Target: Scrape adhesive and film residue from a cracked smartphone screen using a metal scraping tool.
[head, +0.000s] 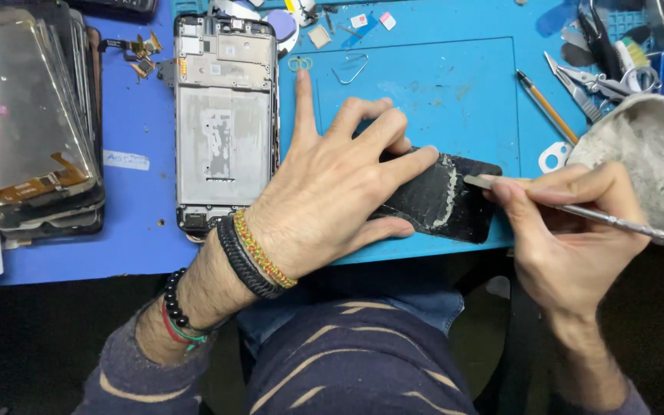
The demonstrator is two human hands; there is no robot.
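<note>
Head-camera view over a blue repair mat: the left hand (330, 196) lies flat with fingers spread, palm down, pressing a black rectangular panel (443, 198) against the mat near its front edge. The right hand (570, 230) pinches a slim metal spudger (601, 217) between thumb and fingertips, its flat tip touching the panel's upper right area beside a pale, ragged streak of adhesive residue (449, 194) that runs down the black surface. Woven and beaded bracelets (255, 257) circle the left wrist above a dark striped sleeve (347, 361).

Just left of the spread hand, a stripped phone frame (226, 123) lies lengthwise on the work surface, its bare metal midplate facing up. Farther left, a stack of removed display screens (28, 123) sits tilted, an orange flex cable showing on the top one. Small gold-coloured parts (141, 52) lie between the stack and the frame's upper end.

Beyond the fingers, a bent wire clip (351, 69) rests on the blue mat (455, 84). To the right, an orange-handled tool (547, 107) lies at an angle, with pliers and tweezers (589, 81) clustered near the corner. A soiled white cloth (647, 154) is bunched just behind the right hand, close to the spudger's shaft.
</note>
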